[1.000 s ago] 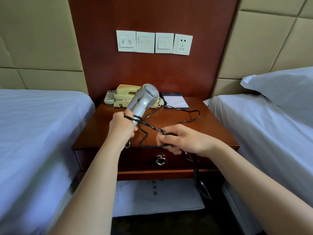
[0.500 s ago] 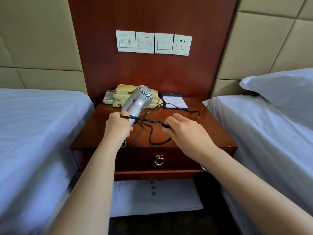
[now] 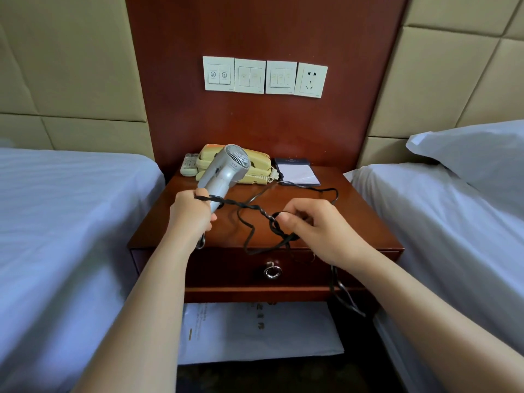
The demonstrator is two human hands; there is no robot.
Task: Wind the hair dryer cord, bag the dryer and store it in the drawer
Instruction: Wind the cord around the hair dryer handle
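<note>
- Our left hand grips the dryer handle over the nightstand; barrel tilts up, away.
- Right hand pinches the cord, fingers curled.
- Cord runs left-right from handle to right hand; slack drops past the closed drawer.
- We judge the right hand feeds the next wrap round the handle.
- Dryer: smooth silver, mesh grille. Cord: thin, black, twisted.

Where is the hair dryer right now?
In the head view, the hair dryer is left of centre, gripped by its handle in the left hand, raised above the nightstand and just in front of the yellow telephone.
</note>
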